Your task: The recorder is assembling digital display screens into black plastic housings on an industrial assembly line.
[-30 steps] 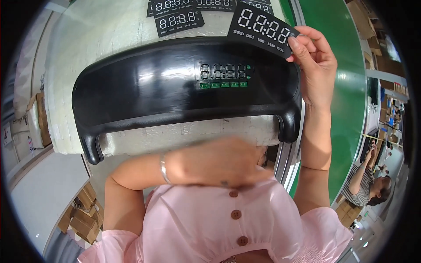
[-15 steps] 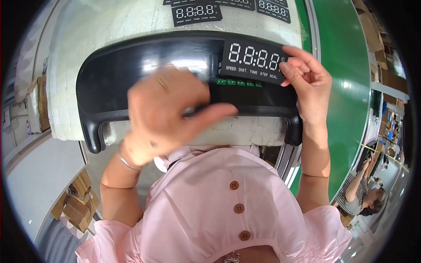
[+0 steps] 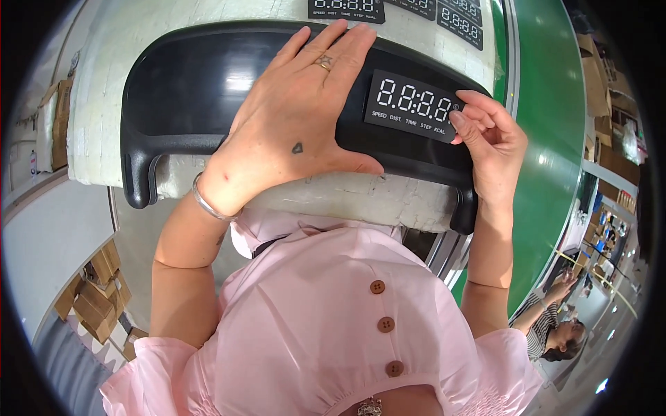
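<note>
A black curved console housing (image 3: 187,90) with a leg at each end lies across the pale padded surface in front of me. My left hand (image 3: 291,111) is spread over its middle, fingers stretched out toward the far edge, with nothing in it. By its right end, my right hand (image 3: 489,132) pinches a black display panel (image 3: 409,104) with white digit segments between thumb and fingers. The panel lies over the right part of the housing, tilted slightly. Whether it touches the housing, I cannot tell. Part of the housing's middle is hidden under my left hand.
More black display panels (image 3: 347,10) lie on the pale padded surface (image 3: 388,201) beyond the housing. A green surface (image 3: 548,139) runs along the right. Cardboard boxes (image 3: 97,308) stand at lower left. Another person (image 3: 548,333) in a striped top works at far right.
My left hand has moved up and right and spread flat over the housing's middle. The panel in my right hand has shifted slightly; the green-lit row beneath it no longer shows.
</note>
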Tool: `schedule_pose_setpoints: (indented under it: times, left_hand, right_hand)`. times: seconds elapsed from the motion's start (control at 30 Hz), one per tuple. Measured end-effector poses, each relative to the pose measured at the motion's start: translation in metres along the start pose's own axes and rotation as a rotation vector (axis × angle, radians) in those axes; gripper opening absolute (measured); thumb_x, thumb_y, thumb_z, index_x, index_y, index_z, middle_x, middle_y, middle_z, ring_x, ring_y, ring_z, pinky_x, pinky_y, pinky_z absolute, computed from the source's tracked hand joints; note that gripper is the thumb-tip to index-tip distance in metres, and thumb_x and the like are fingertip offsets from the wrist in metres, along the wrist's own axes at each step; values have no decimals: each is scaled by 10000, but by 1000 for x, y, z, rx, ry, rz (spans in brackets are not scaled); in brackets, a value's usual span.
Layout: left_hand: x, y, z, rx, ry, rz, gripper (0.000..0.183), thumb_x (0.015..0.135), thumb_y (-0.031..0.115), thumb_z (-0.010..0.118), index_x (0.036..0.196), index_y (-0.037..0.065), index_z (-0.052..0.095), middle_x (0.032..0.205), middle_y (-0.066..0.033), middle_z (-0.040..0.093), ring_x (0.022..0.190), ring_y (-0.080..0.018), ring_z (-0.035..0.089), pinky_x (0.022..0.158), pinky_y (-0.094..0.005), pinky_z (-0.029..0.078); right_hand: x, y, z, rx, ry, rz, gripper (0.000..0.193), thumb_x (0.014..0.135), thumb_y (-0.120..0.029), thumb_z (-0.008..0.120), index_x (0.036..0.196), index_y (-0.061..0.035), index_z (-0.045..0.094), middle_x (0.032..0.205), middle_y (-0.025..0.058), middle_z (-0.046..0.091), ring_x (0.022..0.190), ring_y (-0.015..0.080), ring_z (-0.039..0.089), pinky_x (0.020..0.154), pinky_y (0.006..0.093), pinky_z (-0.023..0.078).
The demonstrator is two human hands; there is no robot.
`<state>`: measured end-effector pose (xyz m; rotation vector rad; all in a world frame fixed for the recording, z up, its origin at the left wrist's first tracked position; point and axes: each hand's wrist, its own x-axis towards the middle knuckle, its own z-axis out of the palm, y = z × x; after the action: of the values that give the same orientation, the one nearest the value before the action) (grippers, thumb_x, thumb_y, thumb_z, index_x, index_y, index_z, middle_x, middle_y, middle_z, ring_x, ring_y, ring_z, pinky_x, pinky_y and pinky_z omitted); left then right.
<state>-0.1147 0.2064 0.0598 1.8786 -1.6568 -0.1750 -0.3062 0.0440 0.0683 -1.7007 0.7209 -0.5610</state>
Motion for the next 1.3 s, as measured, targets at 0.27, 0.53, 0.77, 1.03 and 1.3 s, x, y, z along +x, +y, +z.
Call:
schedule_pose_setpoints:
  times: [0.27,0.53,0.77,1.03,1.3]
  left_hand:
    - [-1,-1,1,12,9,7,1144,472,458,840,1390,-19,351,1366,-158,467,1324,-339,371,1092,-464,268]
    - [-1,-1,2,12,14,10,1146,466,459,839,1394,-5,353,1371,-153,462,1323,-334,372,1092,-460,270]
    - [-1,-1,1,11,11,4,1143,468,455,840,1396,0,351,1374,-150,460,1322,-334,372,1093,-458,269]
    - [-1,-1,1,11,10,4,1139,479,480,829,1395,0,353,1375,-152,457,1324,-337,367,1091,-458,269]
    - [0,0,0,20,-14,-4,1132,492,492,824,1393,-5,351,1392,-148,441,1334,-327,356,1096,-458,264]
  right_hand:
    - [-1,1,2,-22,16,-15,260,785,44,701,1037,-14,673,914,45,668,748,64,601,600,215,549]
    - [-2,-1,4,-54,27,-19,262,785,46,702,1035,-28,680,878,39,658,744,64,601,605,211,548]
    - [-3,-1,4,-64,33,-7,269,783,46,705,1040,-30,681,856,21,648,742,60,598,605,207,547]
    - [-3,-1,5,-65,38,8,275,782,48,704,1046,-27,678,861,22,652,734,58,597,605,204,547]
    - [-4,-2,3,-67,18,19,275,785,43,704,1052,-15,667,847,26,658,722,57,595,613,196,528]
